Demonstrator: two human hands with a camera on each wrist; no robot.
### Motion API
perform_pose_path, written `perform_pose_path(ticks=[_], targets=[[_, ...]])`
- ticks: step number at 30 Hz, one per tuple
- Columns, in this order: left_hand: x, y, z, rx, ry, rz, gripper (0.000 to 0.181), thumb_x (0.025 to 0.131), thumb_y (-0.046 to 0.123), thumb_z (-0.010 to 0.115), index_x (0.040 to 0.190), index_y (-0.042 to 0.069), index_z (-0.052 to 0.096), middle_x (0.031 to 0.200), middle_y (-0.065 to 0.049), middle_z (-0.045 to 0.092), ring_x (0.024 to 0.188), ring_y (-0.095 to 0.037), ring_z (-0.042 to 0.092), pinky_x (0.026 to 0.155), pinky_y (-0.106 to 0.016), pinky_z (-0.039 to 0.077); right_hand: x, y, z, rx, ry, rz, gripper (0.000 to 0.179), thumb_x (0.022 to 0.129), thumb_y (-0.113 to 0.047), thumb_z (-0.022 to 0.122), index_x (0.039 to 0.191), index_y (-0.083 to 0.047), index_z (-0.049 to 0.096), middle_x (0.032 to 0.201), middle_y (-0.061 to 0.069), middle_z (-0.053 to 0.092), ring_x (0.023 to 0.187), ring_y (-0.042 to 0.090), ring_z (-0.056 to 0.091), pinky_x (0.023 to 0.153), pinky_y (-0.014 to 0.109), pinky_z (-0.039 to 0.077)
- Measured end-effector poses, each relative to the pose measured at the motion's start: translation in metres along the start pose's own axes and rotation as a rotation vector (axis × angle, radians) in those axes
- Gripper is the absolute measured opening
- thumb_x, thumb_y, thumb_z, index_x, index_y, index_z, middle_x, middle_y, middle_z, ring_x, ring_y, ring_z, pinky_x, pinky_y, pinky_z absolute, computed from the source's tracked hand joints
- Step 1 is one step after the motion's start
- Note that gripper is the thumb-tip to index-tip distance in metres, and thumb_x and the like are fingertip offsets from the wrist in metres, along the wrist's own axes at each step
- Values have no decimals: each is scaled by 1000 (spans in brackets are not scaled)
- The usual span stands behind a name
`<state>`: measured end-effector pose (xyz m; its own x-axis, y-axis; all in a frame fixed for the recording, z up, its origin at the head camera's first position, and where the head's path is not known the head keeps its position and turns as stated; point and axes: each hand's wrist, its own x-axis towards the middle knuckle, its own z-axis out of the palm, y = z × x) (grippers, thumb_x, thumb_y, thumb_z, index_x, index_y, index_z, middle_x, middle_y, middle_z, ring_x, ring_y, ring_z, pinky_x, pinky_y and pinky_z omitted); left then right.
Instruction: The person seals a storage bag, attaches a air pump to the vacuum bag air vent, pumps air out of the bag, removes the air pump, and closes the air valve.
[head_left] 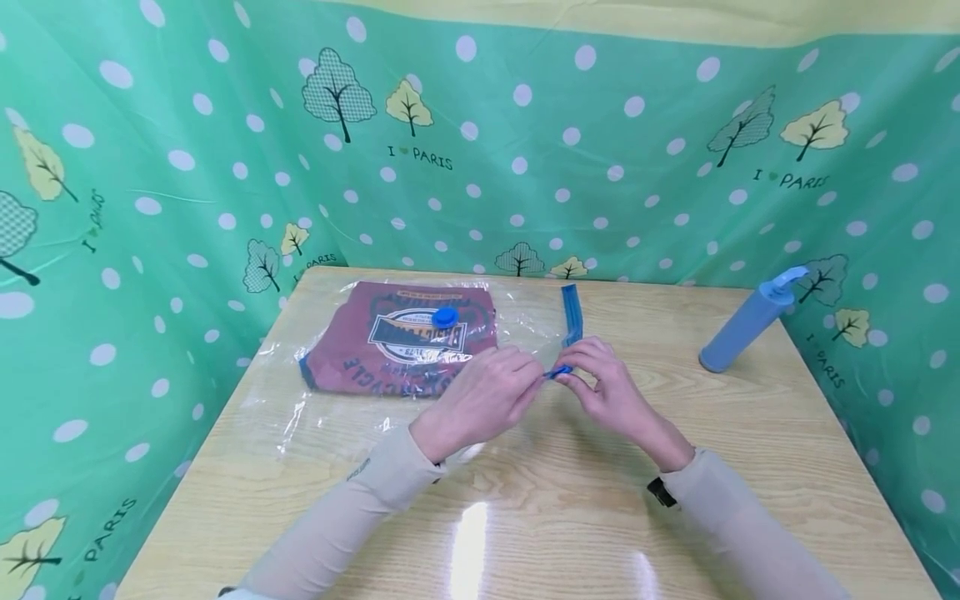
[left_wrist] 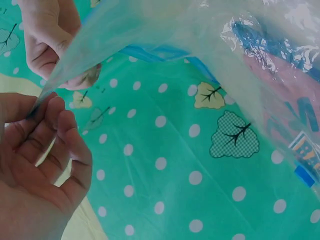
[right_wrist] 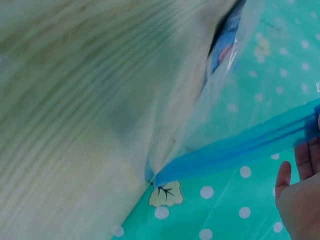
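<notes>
A clear plastic storage bag (head_left: 285, 417) lies on the table with a folded maroon printed garment (head_left: 337, 350) inside. On its upper face is a round blue valve cap (head_left: 445, 317). A blue zip strip (head_left: 572, 312) runs along the bag's right edge, also seen as a blue band (right_wrist: 240, 145) in the right wrist view. My left hand (head_left: 491, 387) pinches the bag's edge between thumb and fingers, as the left hand (left_wrist: 45, 155) in its wrist view shows. Close beside it, my right hand (head_left: 611, 392) pinches the near part of the blue strip.
A blue hand pump (head_left: 746, 325) stands tilted on the right side of the wooden table (head_left: 787, 450). Green dotted cloth (head_left: 525, 125) hangs behind the table and on both sides. Bare tabletop lies in front of the bag.
</notes>
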<state>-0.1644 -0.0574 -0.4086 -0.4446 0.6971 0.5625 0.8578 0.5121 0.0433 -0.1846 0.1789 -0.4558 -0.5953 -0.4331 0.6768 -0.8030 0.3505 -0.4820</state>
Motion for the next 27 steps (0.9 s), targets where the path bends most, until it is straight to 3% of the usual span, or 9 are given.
perform_pose_path(ticks=[8, 16, 27], targets=[[-3, 0, 0, -34, -24, -61, 5, 102, 14, 71, 99, 11, 72, 81, 4, 60, 70, -12, 51, 59, -24, 39, -4, 1, -7, -23, -73, 34, 32, 84, 13, 81, 111, -4, 76, 112, 5, 73, 112, 31, 59, 98, 44, 42], [-2, 1, 2, -28, -20, -58, 10, 103, 19, 70, 100, 11, 73, 87, 3, 66, 77, -14, 58, 63, -26, 45, -1, -1, -10, -72, -133, 67, 29, 88, 9, 80, 110, -9, 75, 110, 0, 72, 112, 26, 57, 95, 48, 41], [2, 4, 4, -19, 58, -41, 8, 97, 8, 72, 90, 11, 74, 78, 3, 64, 68, -11, 54, 58, -23, 41, 1, -3, -6, -98, -100, 39, 20, 90, 5, 79, 106, -7, 74, 107, 3, 73, 111, 29, 58, 94, 50, 39]])
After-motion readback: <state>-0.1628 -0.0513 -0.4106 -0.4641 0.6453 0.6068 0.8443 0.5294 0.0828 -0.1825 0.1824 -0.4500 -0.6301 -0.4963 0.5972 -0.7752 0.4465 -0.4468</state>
